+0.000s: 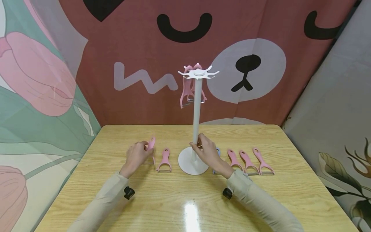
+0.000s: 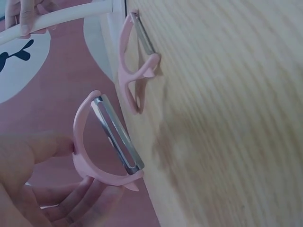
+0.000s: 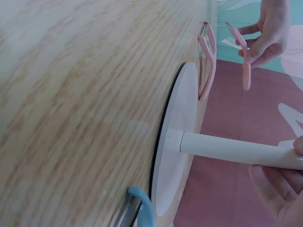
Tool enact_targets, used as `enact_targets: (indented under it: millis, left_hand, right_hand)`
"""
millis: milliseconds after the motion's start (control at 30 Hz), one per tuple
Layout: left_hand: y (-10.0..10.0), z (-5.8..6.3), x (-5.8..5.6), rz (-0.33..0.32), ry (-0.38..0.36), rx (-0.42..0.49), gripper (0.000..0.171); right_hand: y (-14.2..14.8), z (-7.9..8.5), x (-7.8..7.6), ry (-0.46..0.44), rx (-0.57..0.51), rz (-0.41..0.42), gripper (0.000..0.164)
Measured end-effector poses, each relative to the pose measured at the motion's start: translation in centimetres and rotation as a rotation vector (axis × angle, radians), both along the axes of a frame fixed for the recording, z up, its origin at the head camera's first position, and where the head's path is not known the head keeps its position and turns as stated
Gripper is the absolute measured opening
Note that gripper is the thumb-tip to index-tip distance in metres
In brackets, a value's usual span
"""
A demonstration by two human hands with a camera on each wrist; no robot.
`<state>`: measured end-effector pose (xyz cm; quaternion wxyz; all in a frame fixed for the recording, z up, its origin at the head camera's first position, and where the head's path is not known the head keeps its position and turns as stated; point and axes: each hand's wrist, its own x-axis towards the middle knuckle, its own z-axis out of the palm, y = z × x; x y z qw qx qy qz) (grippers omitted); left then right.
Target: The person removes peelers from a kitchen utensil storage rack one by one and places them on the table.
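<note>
My left hand (image 1: 135, 158) pinches a pink Y-shaped peeler (image 1: 151, 143) just above the left part of the table. In the left wrist view the thumb and fingers hold that peeler near its fork, its metal blade (image 2: 118, 135) facing the table. My right hand (image 1: 209, 154) grips the lower post (image 3: 227, 149) of a white hook stand (image 1: 197, 111), whose round base (image 1: 185, 162) rests on the table. Two pink peelers (image 1: 186, 87) hang from the stand's top hooks (image 1: 198, 73). Between the left hand and the base lies another pink peeler (image 1: 165, 156).
A blue peeler (image 3: 147, 213) lies right of the base, partly hidden by my right hand in the head view. Farther right are three pink peelers (image 1: 260, 157) in a row. Behind the wooden table (image 1: 162, 199) hangs a printed cloth (image 1: 139, 42).
</note>
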<state>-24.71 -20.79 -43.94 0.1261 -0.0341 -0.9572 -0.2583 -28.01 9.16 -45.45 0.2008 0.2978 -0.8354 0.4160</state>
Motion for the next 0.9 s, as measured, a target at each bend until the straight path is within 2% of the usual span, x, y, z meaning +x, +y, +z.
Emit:
enact_targets:
  millis: [267,900]
  left_hand:
    - [0.0,-0.6,0.0,-0.001,-0.089,0.006,0.041]
    - [0.0,-1.7,0.5,0.022,-0.207,-0.024,0.038]
  right_hand:
    - [0.1,0.0,0.0,-0.005,0.008,0.001,0.019]
    - [0.0,-0.1,0.0,0.007,0.008,0.008,0.019]
